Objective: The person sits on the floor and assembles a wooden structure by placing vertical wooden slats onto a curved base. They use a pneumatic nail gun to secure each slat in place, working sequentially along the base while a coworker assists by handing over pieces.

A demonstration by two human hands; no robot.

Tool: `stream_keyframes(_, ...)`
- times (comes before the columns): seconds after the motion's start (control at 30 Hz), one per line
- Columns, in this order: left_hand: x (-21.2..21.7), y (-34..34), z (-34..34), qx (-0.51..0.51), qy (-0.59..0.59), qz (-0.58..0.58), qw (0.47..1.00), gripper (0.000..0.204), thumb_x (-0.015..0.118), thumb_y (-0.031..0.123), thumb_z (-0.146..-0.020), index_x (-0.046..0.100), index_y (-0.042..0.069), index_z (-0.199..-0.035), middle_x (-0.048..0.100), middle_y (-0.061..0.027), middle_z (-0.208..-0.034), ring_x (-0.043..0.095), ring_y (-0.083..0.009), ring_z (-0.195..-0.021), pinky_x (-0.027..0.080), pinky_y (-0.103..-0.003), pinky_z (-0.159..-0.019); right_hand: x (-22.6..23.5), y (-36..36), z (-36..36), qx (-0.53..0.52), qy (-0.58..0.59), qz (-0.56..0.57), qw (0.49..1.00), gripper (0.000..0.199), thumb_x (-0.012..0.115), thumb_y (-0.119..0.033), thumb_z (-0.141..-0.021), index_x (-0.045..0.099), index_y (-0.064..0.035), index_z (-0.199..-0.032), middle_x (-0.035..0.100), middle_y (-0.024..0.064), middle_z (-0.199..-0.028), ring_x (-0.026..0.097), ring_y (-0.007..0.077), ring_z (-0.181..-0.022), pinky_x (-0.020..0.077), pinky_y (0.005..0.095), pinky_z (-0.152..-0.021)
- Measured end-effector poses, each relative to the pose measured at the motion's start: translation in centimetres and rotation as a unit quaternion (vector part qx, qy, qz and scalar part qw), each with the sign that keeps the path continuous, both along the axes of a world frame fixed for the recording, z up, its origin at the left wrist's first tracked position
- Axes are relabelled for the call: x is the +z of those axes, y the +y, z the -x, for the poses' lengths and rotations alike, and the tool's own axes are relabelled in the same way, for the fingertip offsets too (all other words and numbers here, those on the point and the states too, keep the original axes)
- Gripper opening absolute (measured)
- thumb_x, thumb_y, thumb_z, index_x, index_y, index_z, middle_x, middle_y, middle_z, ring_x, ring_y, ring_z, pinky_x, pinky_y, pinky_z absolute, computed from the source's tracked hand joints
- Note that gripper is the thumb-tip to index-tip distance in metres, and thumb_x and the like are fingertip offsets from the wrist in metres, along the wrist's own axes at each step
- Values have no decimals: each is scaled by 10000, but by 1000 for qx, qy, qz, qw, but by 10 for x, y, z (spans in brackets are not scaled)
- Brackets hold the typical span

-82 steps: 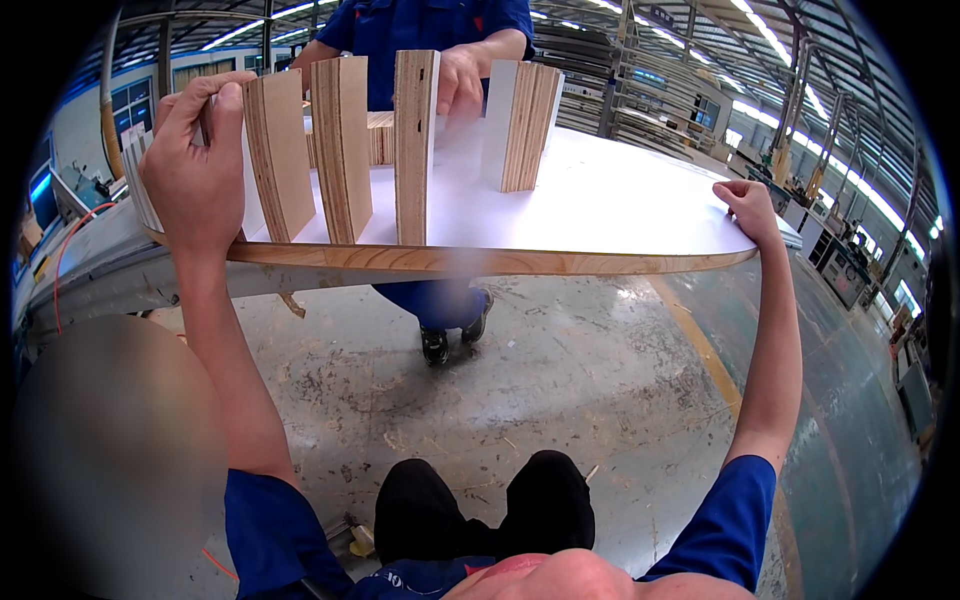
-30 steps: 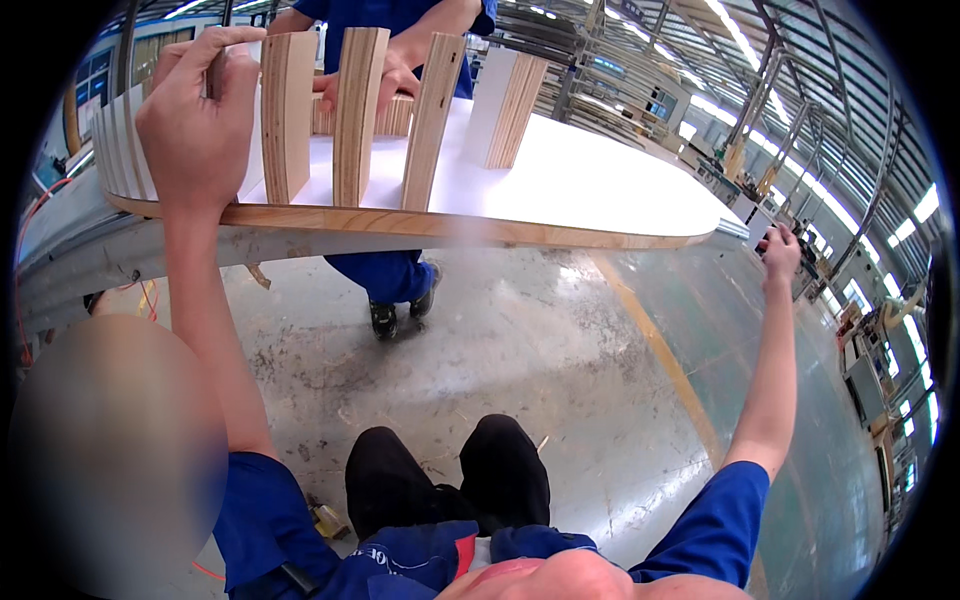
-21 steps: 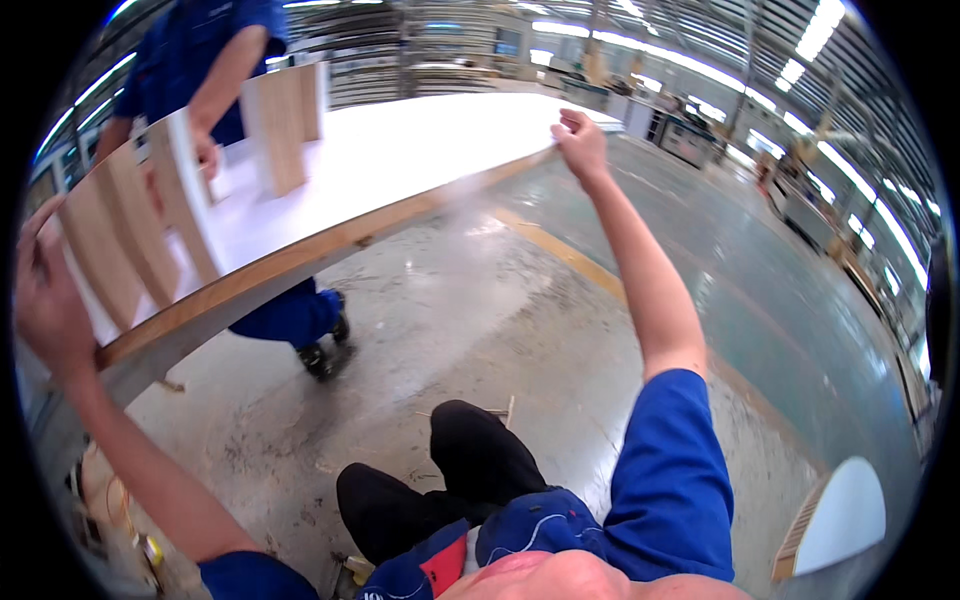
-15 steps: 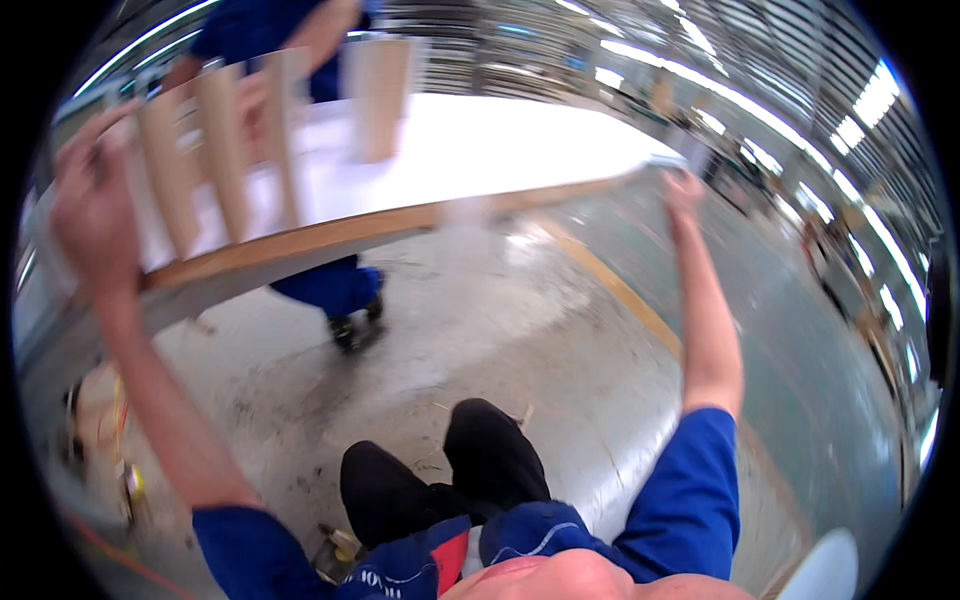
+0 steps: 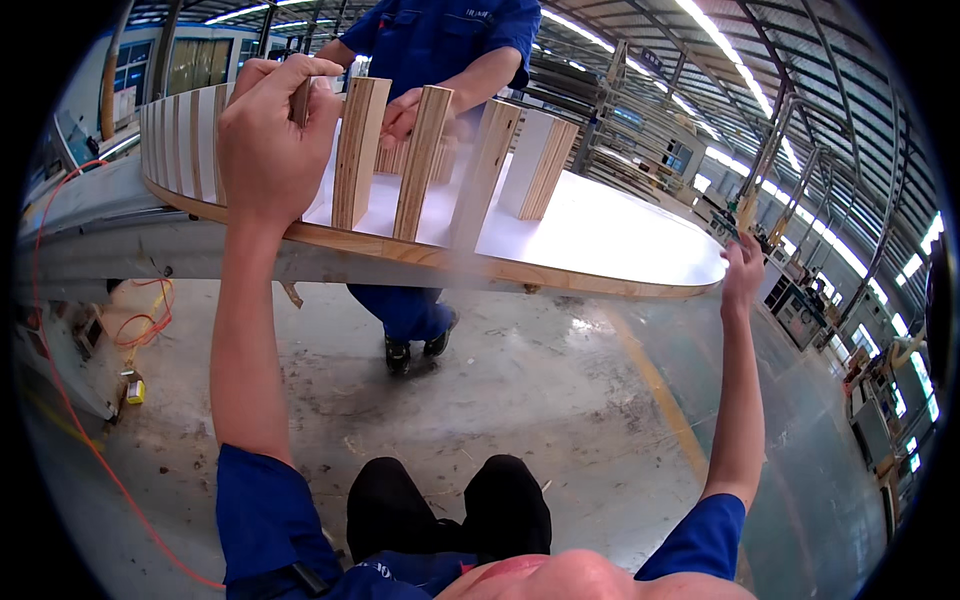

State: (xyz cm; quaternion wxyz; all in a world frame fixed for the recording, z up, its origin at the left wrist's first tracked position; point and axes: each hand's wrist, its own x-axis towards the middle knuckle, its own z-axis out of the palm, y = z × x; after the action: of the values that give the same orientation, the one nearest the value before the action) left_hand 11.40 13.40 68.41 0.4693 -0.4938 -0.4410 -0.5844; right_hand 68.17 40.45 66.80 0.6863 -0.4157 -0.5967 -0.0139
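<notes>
A large white board with a curved wooden edge lies across a support in front of me. Short plywood slats stand upright along its near edge. My left hand is closed round the top of one wooden slat, which the fingers mostly hide. At the board's right tip is my right hand, raised with curled fingers; what they pinch, if anything, is too small to make out. Behind the slats, a co-worker's hand reaches over the board, partly hidden.
More slats line the board's curved left end. A co-worker in blue stands across from me. An orange hose runs along the floor at left, near a yellow tape measure. A yellow line crosses the floor.
The view has shifted, so the board sits lower and farther right. My left hand is now on a slat, right of its earlier place. My right hand stays at the board's tip.
</notes>
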Motion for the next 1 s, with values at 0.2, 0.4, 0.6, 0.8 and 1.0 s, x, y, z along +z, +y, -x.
stream_keyframes(0.2, 2, 5, -1, -33, 5, -23, 999, 161, 669, 141, -916, 783, 91, -1018, 636, -79, -780, 641, -186, -753, 522, -339, -650, 25, -44, 91, 98, -152, 25, 983, 424, 574, -135, -942, 615, -18, -1348, 738, 166, -1145, 725, 172, -898, 520, 281, -713)
stream_keyframes(0.4, 3, 2, -4, -19, -3, -23, 1000, 159, 666, 138, -917, 783, 85, -1011, 632, -81, -777, 631, -185, -731, 520, -334, -641, 32, -77, 158, 212, -201, 28, 956, 369, 646, -89, -956, 628, 21, -1307, 747, 185, -1100, 726, 217, -1014, 568, 332, -888)
stream_keyframes(0.6, 2, 0, -2, -25, 10, -27, 999, 155, 659, 123, -915, 781, 81, -1001, 632, -84, -788, 632, -192, -735, 523, -340, -646, 58, -106, 226, 248, -273, -51, 928, 451, 685, -273, -972, 638, -16, -1339, 720, 196, -1222, 699, 265, -1103, 553, 374, -924)
stream_keyframes(0.8, 3, -3, -8, -26, -1, -13, 1000, 161, 651, 116, -913, 775, 69, -1004, 652, -97, -814, 639, -216, -778, 526, -352, -683, 70, -130, 271, 137, -372, -142, 907, 554, 703, -415, -953, 647, -42, -1360, 704, 182, -1209, 651, 325, -1171, 502, 429, -1018)
stream_keyframes(1.0, 3, -2, -5, -16, 15, -7, 1000, 189, 626, 94, -936, 771, 55, -1052, 648, -108, -862, 639, -211, -763, 515, -337, -689, 75, -132, 279, 164, -405, -82, 896, 407, 716, -214, -910, 714, -52, -1283, 717, 164, -1142, 676, 299, -1064, 512, 403, -964)
